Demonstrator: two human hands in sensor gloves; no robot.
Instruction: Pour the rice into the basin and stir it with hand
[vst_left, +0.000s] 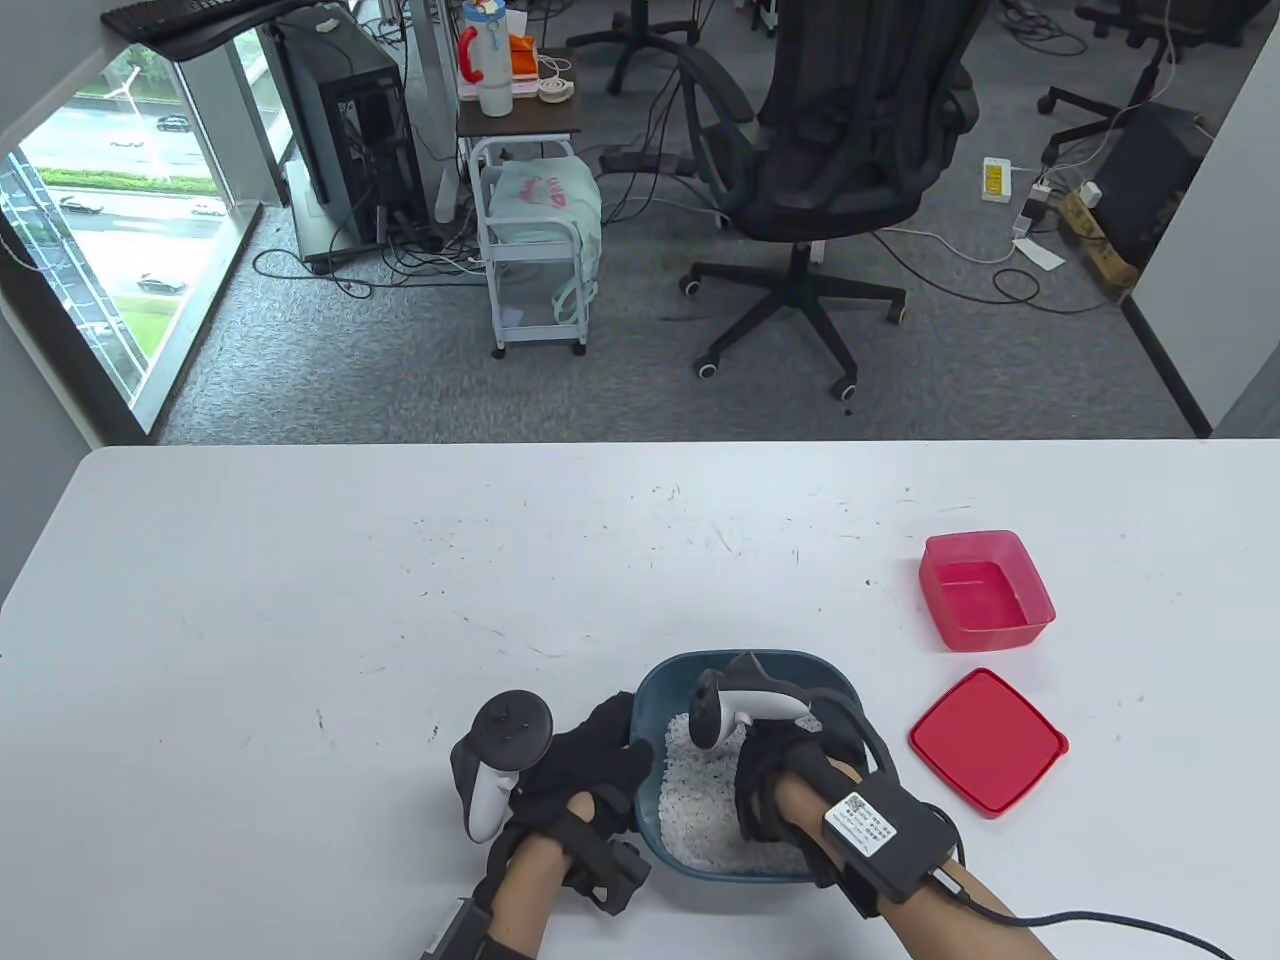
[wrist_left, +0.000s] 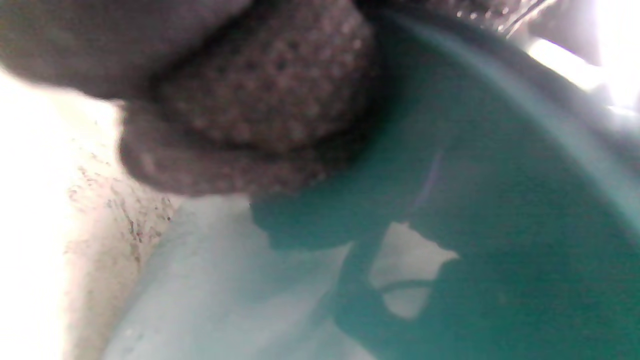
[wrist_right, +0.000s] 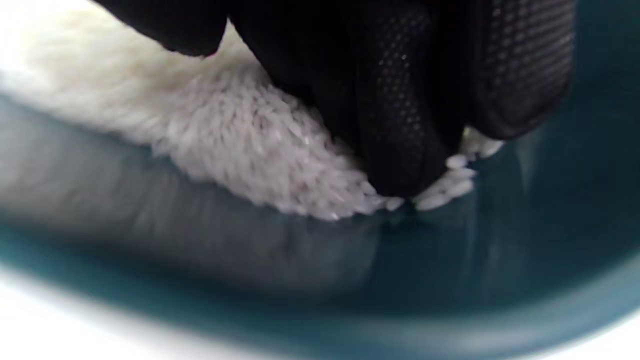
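The basin (vst_left: 745, 668) sits at the table's (vst_left: 300, 600) near edge with the rice (vst_left: 690, 810) inside. The right hand (vst_left: 775, 790) is in the rice, fingers (wrist_right: 400, 125) pointing down into the grains, grasping nothing. The left hand (vst_left: 585, 770) grips the basin's left rim; a red box (vst_left: 985, 590) and lid (vst_left: 988, 741) lie to the right.

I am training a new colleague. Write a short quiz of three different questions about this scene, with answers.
1. True or false: the red container holds rice.
2. Which hand is inside the blue basin? A) left hand B) right hand
3. Fill in: the red lid lies on the ____.

Key: 1 false, it looks empty; 2 B, its fingers are in the rice; 3 table.
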